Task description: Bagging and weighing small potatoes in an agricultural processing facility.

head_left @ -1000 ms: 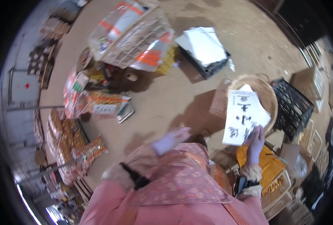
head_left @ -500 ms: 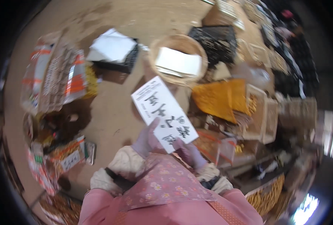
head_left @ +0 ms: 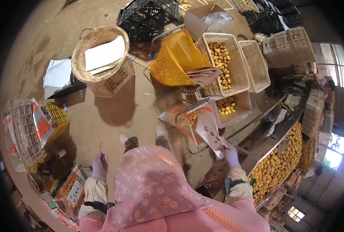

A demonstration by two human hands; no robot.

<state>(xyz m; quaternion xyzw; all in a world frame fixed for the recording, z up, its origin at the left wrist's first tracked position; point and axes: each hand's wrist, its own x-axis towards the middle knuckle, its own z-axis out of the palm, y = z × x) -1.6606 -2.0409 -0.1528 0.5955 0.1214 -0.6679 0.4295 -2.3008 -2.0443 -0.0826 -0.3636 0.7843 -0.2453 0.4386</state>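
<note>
In my gloved right hand [head_left: 230,155] is a white printed card [head_left: 210,133], pinched at its near edge and slanting away from me. It hangs at the mouth of a clear plastic bag [head_left: 175,116] with red-orange stripes, which sits by a bent metal frame; a few potatoes show through the plastic. My gloved left hand [head_left: 100,165] is low on the left, holding nothing, its fingers loosely apart. Closest to it is a printed orange and white packet [head_left: 74,189].
Crates of small potatoes [head_left: 234,82] and an orange mesh bag [head_left: 172,58] stand ahead right. A round basket [head_left: 79,63] holds white sheets [head_left: 105,54]. On the right, a trough [head_left: 253,166] borders heaped potatoes [head_left: 278,162]. Stacked crates [head_left: 23,131] stand left.
The card was held in both hands in front of me; now only my right hand has it, further right by the striped bag. My left hand has let go and moved left. The view has turned right.
</note>
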